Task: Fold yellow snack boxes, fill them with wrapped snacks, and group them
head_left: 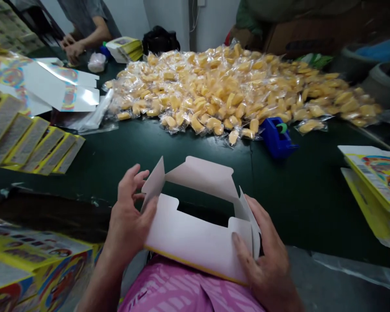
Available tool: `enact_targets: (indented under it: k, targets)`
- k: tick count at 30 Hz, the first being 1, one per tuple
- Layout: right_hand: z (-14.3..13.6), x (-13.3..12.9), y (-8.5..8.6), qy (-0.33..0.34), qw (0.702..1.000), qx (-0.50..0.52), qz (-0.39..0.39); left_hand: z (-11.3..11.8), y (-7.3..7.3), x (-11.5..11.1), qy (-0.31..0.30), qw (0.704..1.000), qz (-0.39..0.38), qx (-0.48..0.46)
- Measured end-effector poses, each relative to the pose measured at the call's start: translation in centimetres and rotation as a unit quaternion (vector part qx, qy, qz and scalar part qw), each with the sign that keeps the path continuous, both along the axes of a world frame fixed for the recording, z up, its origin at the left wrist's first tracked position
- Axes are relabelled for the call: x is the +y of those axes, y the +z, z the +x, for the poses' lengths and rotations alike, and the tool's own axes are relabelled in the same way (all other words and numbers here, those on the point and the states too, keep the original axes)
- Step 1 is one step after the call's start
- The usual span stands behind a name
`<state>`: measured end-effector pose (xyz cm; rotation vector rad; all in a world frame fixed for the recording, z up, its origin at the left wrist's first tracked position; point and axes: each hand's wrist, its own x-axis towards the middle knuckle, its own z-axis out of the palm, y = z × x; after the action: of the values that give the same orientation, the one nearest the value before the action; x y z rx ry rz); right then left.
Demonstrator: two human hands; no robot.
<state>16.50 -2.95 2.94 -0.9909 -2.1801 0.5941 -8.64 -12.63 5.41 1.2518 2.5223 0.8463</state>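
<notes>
An open cardboard box [191, 236], white on the side toward me, is held above my lap at the table's near edge. Its end flaps stick up, and I can see through its open middle. At its left end, my left hand [126, 221] has the thumb against the side flap and the fingers curled behind it. My right hand [268, 255] clasps the right end, thumb pressed on the near panel and fingers round the outer flap. Beyond the box, a blue tape dispenser [277, 138] stands by a big heap of yellow pieces in clear wrappers [211, 91].
Flattened printed cartons [377, 182] are stacked at the right. At the left are a row of yellow-edged boxes [35, 145], unfolded card sheets [48, 82] and clear plastic bags [95, 112]. Printed boxes [35, 264] fill the lower left. Another person's hands [73, 47] are across the table [299, 186].
</notes>
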Motion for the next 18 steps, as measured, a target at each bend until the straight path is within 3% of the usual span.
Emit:
enact_targets:
  k: [3, 7, 12, 15, 18]
  targets:
    - [0.0, -0.3, 0.3, 0.003, 1.000, -0.017, 0.012, 0.0, 0.2, -0.5, -0.100, 0.990, 0.030, 0.097]
    - [-0.9, -0.1, 1.0, 0.084, 0.987, -0.119, 0.068, -0.3, -0.5, -1.2, -0.267, 0.953, 0.051, 0.135]
    - [-2.4, 1.1, 2.0, 0.197, 0.949, -0.231, 0.077, 0.1, -1.8, -0.1, -0.355, 0.911, 0.004, 0.207]
    - [-2.4, 1.7, 1.7, 0.229, 0.965, -0.128, 0.015, -0.3, -1.5, 0.2, -0.346, 0.918, -0.002, 0.195]
    - [-1.9, 2.2, 0.7, 0.196, 0.969, 0.106, -0.107, -1.8, -0.9, 0.2, -0.374, 0.924, -0.026, 0.069]
